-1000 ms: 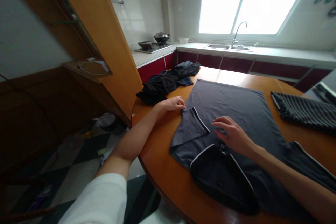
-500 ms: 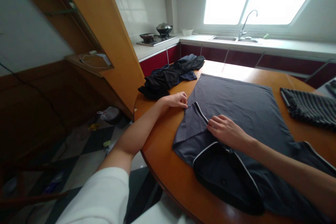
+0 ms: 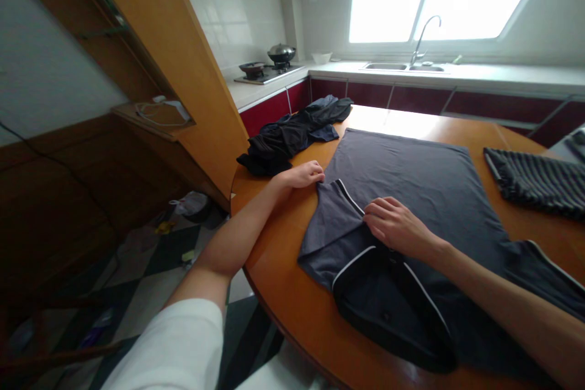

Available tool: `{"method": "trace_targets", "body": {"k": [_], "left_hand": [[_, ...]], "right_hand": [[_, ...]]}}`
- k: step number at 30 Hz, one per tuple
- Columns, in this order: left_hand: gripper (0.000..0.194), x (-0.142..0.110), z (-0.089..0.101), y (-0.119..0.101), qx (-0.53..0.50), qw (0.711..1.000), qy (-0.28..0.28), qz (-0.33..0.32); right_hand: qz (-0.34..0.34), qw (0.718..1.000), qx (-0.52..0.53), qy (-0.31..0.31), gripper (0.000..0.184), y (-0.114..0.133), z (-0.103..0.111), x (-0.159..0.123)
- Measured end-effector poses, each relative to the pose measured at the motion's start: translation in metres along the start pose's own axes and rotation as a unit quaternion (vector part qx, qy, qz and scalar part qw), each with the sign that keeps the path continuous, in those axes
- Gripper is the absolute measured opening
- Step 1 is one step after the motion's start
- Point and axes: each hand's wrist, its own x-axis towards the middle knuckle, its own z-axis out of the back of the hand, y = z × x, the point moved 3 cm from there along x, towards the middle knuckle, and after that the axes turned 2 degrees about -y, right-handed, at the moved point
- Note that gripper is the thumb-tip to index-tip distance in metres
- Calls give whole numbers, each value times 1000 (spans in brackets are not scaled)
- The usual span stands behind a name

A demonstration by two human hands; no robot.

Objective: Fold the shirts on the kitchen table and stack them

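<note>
Across the table (image 3: 274, 256) lies the shirt (image 3: 411, 177), its sleeve (image 3: 336, 213) pinched at one corner by the left hand (image 3: 305, 175) and at the cuff (image 3: 350, 197) by the right hand (image 3: 393, 222), whose grip I half see, while the lidded wok (image 3: 281, 55) hides its contents and a striped cloth (image 3: 539, 180) is cut off.

A single camera is looking out from the wearer's head, sitting above and behind the left hand (image 3: 302, 175) and the right hand (image 3: 395, 225). It is facing forward and down across the desk (image 3: 284, 247), viewing both hands from close by. Past them it is reaching the sink (image 3: 388, 66) and window (image 3: 461, 0), and leftward of the left hand, the floor (image 3: 141, 292).
</note>
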Motion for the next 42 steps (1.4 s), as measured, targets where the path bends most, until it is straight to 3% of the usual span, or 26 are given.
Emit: {"method": "trace_targets", "body": {"k": [7, 10, 14, 20, 25, 30, 37, 40, 42], "left_hand": [[59, -3, 13, -5, -38, 996, -79, 33], [68, -2, 6, -11, -52, 996, -64, 19], [68, 2, -4, -9, -8, 998, -47, 49], [67, 5, -3, -2, 23, 997, -38, 61], [60, 4, 1, -2, 8, 998, -50, 36], [50, -2, -1, -2, -2, 1000, 7, 10], [33, -2, -2, 1, 45, 998, -4, 37], [19, -1, -3, -15, 94, 994, -48, 19], [24, -2, -9, -37, 90, 993, -69, -35]], "right_hand": [[-70, 991, 103, -50, 27, -11, -5, -9], [-82, 988, 111, -62, 27, -13, -9, -10], [-86, 989, 109, -58, 27, -13, -9, -10], [-95, 987, 116, -62, 26, -13, -10, -10], [-96, 985, 131, -66, 27, -15, -12, -10], [-87, 986, 135, -51, 28, -14, -12, -10], [-92, 984, 148, -42, 27, -15, -16, -10], [-94, 984, 149, -39, 27, -15, -16, -10], [-95, 983, 149, -40, 27, -15, -16, -9]]}}
